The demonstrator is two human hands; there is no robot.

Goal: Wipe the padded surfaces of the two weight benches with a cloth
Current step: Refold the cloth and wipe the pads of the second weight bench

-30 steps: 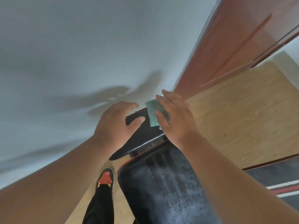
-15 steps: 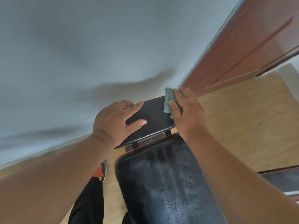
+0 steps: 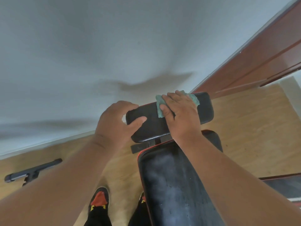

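Observation:
A black weight bench with red piping runs away from me; its long back pad (image 3: 175, 185) shows damp streaks. Beyond it sits the smaller black head pad (image 3: 203, 110). My left hand (image 3: 115, 123) grips the head pad's left end, thumb on top and fingers curled over the far edge. My right hand (image 3: 180, 116) lies flat on a green cloth (image 3: 160, 106) and presses it onto the head pad's top. A corner of a second bench pad (image 3: 283, 186) shows at the right edge.
A white wall rises just behind the bench, with a brown door (image 3: 260, 62) to the right. A black bar with a bracket (image 3: 32, 172) lies on the wooden floor at left. My black trousers and red-and-black shoes (image 3: 99, 199) stand left of the bench.
My view has tilted down, so more floor and my feet show. My right hand has spread flat over the cloth on the head pad; my left hand keeps its grip on the pad's left end.

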